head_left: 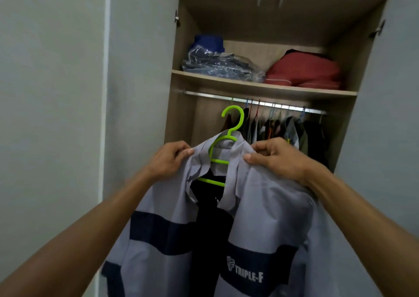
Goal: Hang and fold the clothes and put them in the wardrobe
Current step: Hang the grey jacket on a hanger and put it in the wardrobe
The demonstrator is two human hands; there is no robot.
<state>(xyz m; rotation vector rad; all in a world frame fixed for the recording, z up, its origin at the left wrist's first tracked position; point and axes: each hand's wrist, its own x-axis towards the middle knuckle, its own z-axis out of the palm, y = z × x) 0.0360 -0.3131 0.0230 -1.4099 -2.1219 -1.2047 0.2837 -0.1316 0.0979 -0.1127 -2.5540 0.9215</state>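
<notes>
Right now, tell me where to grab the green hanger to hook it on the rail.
Probably the green hanger by its neck just under the hook, from the right: that part stands bare above the grey shirt collar, and the hook opens leftward.

White "TRIPLE-F" lettering beside a logo stands on the grey shirt's (267,217) navy chest band.

I see a grey wall (52,92) on the left. On the shelf (249,85): a clear plastic bag (217,66) of dark blue fabric at left, with a blue bundle (207,42) on top of it towards the back. A red cushion (303,72) sits just beside the bag on the right. Dark garments (283,126) hang packed on the rail (204,94), on its middle and right part.
</notes>
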